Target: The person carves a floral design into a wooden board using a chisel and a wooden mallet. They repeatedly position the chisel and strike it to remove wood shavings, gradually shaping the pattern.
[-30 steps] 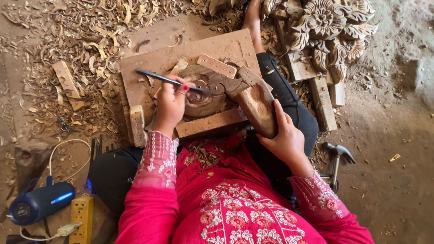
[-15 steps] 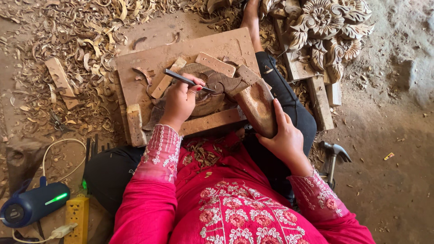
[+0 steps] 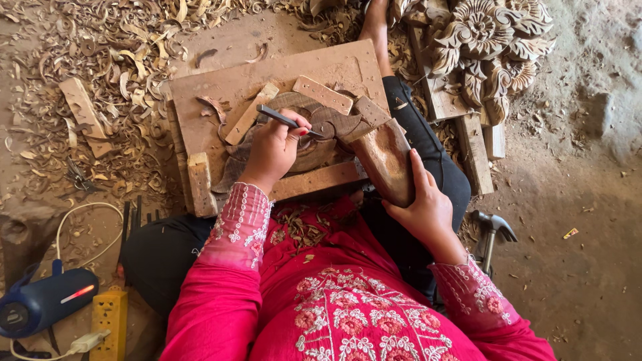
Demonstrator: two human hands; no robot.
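My left hand (image 3: 273, 152) is closed around a dark metal chisel (image 3: 281, 119), whose tip rests on a curved, dark carved wood piece (image 3: 321, 137). That piece lies on a flat wooden board (image 3: 227, 83), hemmed in by small wooden blocks (image 3: 322, 94). My right hand (image 3: 422, 208) grips the lower end of a brown wooden mallet (image 3: 384, 160), which lies against the right edge of the carved piece. Pink embroidered sleeves cover both arms.
Wood shavings (image 3: 114, 60) cover the floor at the upper left. A carved floral panel (image 3: 488, 40) lies at the upper right. A metal hammer (image 3: 493, 230) rests at my right. A blue device (image 3: 40, 304), a yellow power strip (image 3: 110, 317) and spare chisels (image 3: 134, 214) lie at the lower left.
My left hand has shifted slightly right across the carved piece, and the chisel handle has swung in closer. The right hand and mallet have stayed where they were.
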